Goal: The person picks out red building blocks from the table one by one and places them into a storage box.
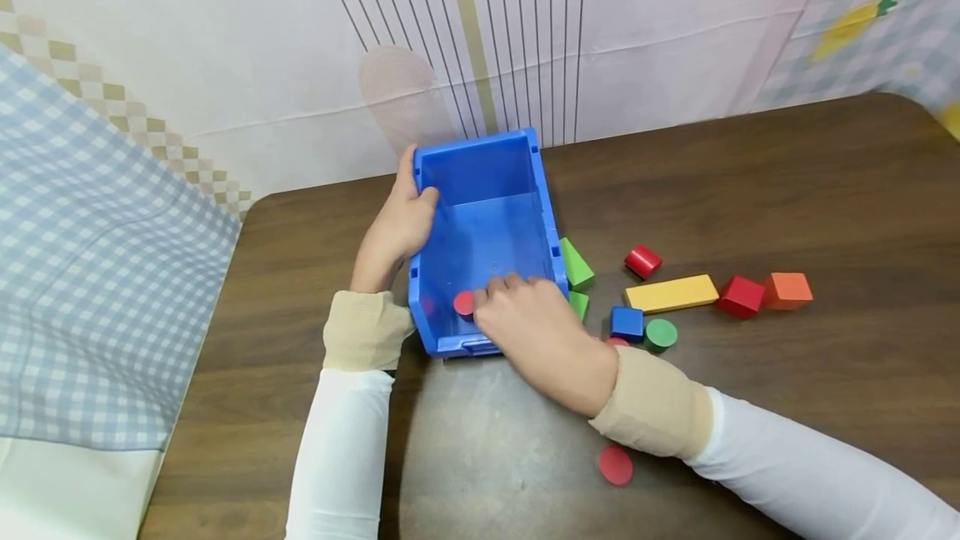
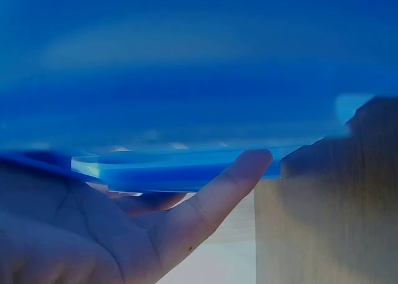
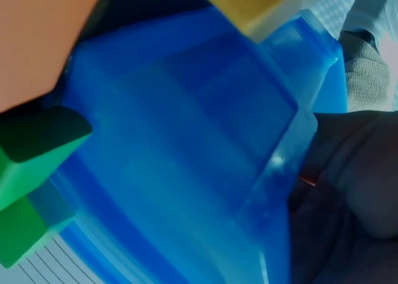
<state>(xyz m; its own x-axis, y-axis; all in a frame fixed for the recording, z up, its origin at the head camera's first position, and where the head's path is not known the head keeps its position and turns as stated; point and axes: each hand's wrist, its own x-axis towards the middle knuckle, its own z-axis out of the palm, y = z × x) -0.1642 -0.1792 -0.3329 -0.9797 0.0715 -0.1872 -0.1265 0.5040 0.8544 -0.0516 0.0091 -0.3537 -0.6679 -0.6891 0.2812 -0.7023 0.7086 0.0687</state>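
Observation:
A blue plastic bin (image 1: 480, 240) stands on the table, its open top facing up. My left hand (image 1: 396, 227) grips its left rim, thumb over the edge; the left wrist view shows a finger (image 2: 217, 200) along the bin's outside. Over the front right part of the bin, my right hand (image 1: 532, 319) reaches in with curled fingers. It pinches a red round block (image 1: 463, 303) at its fingertips. Only a red sliver (image 3: 308, 180) of the block shows in the right wrist view, and the fingertips are mostly hidden there.
Right of the bin lie green blocks (image 1: 576, 263), a red cylinder (image 1: 642, 261), a yellow bar (image 1: 671, 294), a blue cube (image 1: 626, 323), a green cylinder (image 1: 661, 335), a red cube (image 1: 741, 297) and an orange cube (image 1: 787, 291). A red disc (image 1: 616, 465) lies near the right forearm.

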